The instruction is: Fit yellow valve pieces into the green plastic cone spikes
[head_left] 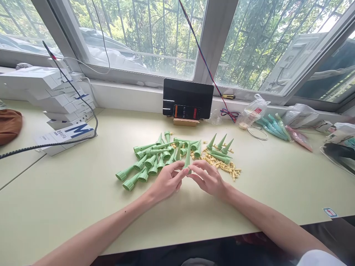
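A heap of green plastic cone spikes (155, 157) lies on the pale table (83, 192), with several more standing upright (222, 144) to the right. Small yellow pieces (224, 168) are scattered beside them. My left hand (166, 183) and my right hand (208, 179) meet just in front of the heap. Their fingers are pinched together on one green spike (188, 159) that points away from me.
A dark tablet (188, 98) with a phone (186, 112) leaning on it stands at the window sill. White boxes (58, 99) are stacked at the left, with a black cable (41, 146). Plastic bags (271, 122) of parts lie at the right.
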Motion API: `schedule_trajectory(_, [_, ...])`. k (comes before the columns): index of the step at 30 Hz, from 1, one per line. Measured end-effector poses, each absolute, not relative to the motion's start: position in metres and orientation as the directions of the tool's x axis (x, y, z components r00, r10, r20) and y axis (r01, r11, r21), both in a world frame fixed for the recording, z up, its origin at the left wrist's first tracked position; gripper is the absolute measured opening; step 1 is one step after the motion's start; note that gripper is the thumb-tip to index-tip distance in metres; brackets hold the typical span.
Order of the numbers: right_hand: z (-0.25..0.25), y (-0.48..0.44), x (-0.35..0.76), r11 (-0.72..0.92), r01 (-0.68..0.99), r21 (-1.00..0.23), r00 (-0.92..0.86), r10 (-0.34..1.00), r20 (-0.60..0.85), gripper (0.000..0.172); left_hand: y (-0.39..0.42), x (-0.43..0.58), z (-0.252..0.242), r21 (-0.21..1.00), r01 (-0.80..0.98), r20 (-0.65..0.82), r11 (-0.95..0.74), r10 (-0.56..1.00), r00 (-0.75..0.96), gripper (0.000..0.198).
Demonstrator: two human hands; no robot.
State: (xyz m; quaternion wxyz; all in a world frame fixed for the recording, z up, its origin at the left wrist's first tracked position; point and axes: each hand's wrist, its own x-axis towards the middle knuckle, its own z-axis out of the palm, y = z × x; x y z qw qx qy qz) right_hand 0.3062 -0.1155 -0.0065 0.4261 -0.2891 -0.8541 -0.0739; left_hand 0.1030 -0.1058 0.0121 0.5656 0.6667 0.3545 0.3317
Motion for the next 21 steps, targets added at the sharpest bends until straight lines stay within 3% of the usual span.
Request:
schedule_trajectory(9, [-0.0099,-0.1109,0.3057,0.753,0.538,-0.38,-0.397,0.624,0.673,0.048,-0.1078,0.1018,0.0106,0.999,0.023,-0.039,0.032,0.787,0.616,0.047])
schedule_trajectory(15, [-0.0085,-0.1116,0.3053,0.746,0.523,-0.413,-0.436,0.65,0.622,0.054,-0.1084,0.1022,0.0115,0.996,-0.012,-0.059,0.089,0.746,0.663,0.042])
schedule_trajectory(21, [-0.0073,-0.1125,0.3043,0.757,0.537,-0.373,-0.484,0.638,0.599,0.057,-0.1077,0.1049,0.0123,0.999,-0.007,-0.024,0.04,0.72,0.694,0.038])
